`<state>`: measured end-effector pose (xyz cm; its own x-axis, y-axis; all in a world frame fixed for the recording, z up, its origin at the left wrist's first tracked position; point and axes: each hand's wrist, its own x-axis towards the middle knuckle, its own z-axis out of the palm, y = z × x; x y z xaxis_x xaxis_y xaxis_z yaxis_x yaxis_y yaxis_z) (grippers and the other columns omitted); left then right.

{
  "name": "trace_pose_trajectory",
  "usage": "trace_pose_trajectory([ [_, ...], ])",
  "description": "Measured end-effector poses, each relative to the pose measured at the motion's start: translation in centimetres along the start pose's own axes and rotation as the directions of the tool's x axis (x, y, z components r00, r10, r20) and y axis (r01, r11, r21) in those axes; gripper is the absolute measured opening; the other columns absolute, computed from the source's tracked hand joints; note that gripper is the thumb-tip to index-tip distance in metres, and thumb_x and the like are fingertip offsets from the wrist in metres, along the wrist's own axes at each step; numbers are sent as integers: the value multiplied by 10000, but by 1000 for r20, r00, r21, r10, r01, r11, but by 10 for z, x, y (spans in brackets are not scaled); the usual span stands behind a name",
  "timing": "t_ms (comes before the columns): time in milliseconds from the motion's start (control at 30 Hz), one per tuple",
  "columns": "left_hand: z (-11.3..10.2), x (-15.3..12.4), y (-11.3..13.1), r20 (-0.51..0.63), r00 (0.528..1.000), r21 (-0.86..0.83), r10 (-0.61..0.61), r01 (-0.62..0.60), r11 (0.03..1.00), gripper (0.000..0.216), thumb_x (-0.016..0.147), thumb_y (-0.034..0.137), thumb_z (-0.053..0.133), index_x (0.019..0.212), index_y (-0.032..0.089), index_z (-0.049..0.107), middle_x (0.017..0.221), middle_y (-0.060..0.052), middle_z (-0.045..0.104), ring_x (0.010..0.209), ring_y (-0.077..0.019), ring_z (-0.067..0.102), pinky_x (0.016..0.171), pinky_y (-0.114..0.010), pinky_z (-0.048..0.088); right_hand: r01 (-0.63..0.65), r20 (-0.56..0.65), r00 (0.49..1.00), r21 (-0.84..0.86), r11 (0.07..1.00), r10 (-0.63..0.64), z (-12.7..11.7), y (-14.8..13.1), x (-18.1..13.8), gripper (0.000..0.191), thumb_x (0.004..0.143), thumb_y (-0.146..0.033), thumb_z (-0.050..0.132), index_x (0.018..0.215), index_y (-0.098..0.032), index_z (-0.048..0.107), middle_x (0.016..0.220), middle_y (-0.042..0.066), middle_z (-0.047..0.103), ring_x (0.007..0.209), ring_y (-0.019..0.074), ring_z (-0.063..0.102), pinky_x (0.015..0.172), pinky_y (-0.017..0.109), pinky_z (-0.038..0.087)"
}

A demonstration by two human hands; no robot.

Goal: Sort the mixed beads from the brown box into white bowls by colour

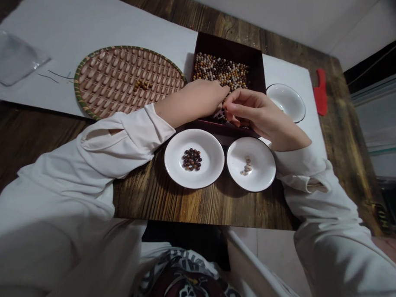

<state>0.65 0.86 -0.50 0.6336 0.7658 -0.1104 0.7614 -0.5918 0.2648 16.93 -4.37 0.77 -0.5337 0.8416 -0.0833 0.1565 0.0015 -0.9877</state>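
Both hands meet over the front of a dark red box [263,70] of mixed brown, yellow and pale beads [219,69]. My left hand [205,96] is curled with its back toward me; its fingertips are mostly hidden. Beside it my right hand [253,109] has its fingers bent together in a pinch, and what lies between them cannot be made out. Nearer to me, a white bowl [212,172] holds a cluster of dark brown beads [192,159]. The white bowl [265,174] to its right holds several pale beads [246,166].
An oval woven tray [104,82] with several yellow-brown beads [143,84] lies left of the box. Another white bowl [292,99] sits at the right, near a red flat object [320,92]. A clear plastic bag [13,57] rests far left on the white sheet [66,23].
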Motion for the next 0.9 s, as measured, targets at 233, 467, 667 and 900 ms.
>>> trace_pose_trajectory([
  [233, -6, -13, 4, -24, 1000, -13, 18, -18, 1000, 438, 928, 377, 322, 1252, 190, 550, 1110, -71, 687, 972, -245, 542, 877, -398, 398, 40, 12, 999, -101, 994, -39, -4, 4, 0, 219, 780, -420, 730, 799, -235, 616, 753, -7, 588, 617, 116, 507, 517, 246, 411],
  [467, -7, -12, 5, -25, 1000, 10, -8, 9, 1000, 442, 923, 365, 330, 1251, 186, 565, 1133, -91, 678, 1015, -277, 565, 868, -399, 411, 54, 56, 997, -163, 985, -45, -1, 0, -4, 227, 750, -436, 745, 781, -237, 640, 821, 18, 626, 778, 175, 570, 609, 279, 462],
  [667, -14, -19, 13, -12, 1000, 15, -27, 27, 1000, 406, 937, 299, 347, 1265, 170, 549, 1165, -105, 663, 1041, -263, 563, 890, -373, 406, 85, 108, 992, -185, 979, -66, 0, -1, -4, 185, 757, -375, 748, 778, -215, 657, 803, 3, 633, 790, 158, 582, 659, 266, 457],
  [900, -15, -17, 16, -5, 1000, 110, 20, -20, 994, 376, 895, 212, 409, 1214, 84, 562, 1129, -198, 648, 1017, -335, 623, 835, -408, 446, 216, 292, 950, -351, 911, -112, -3, -2, 2, 208, 740, -413, 760, 758, -212, 711, 840, 25, 666, 898, 187, 580, 824, 322, 442],
])
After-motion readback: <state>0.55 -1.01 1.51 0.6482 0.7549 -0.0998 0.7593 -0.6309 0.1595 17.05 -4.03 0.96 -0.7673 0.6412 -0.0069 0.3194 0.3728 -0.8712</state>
